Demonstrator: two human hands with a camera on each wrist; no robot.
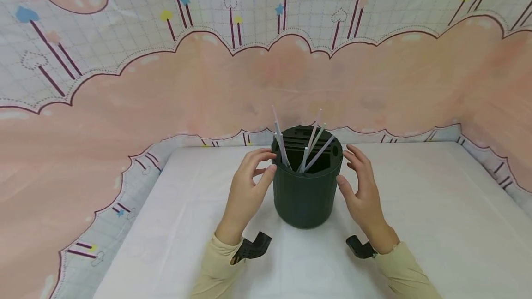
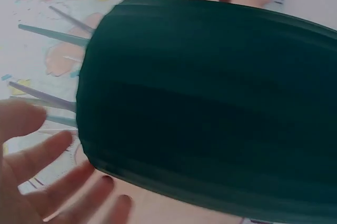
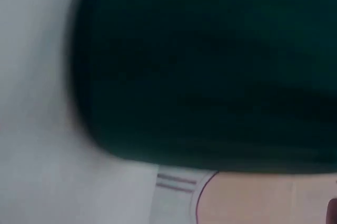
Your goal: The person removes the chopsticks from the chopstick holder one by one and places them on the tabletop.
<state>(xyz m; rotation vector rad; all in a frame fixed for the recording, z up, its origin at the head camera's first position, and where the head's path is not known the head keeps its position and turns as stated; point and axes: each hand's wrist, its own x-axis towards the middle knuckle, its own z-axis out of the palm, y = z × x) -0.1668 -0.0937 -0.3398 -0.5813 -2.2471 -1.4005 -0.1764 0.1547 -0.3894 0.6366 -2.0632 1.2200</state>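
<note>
While flanking the dark green cup [image 1: 305, 193] from both sides, gripping nothing as yet. Left hand [image 1: 247, 183] set just beside the cup's left wall, fingers [image 2: 47, 155] spread and loosely curved, thumb tip at or very near the ribbed side; hard to tell from the head view whether actually touching, though a thin gap seems to show in the left wrist view. Right hand [image 1: 361, 188] mirrored on the other side, fingers nearly straight and relaxed, thumb close to the wall, palm turned toward it; none of that hand in view from the right wrist, only a blurred stretch of dark cup [image 3: 210, 66] and pale table. Cup upright near the middle of the white table [image 1: 415, 206], close in front of the body, between the two wrists. Several thin pale sticks [image 1: 317, 151] leaning in its slotted top, fanned outward at different angles and poking above the rim, probably resting against the inner dividers rather than standing straight. Palms facing inward like this, likely so as to steady or cradle a tall, easily tipped thing without knocking the sticks. Behind and around, a pink and white patterned cloth [image 1: 291, 77] hung as a backdrop. Black camera mounts [image 1: 253, 246] strapped under both cream sleeves.
</note>
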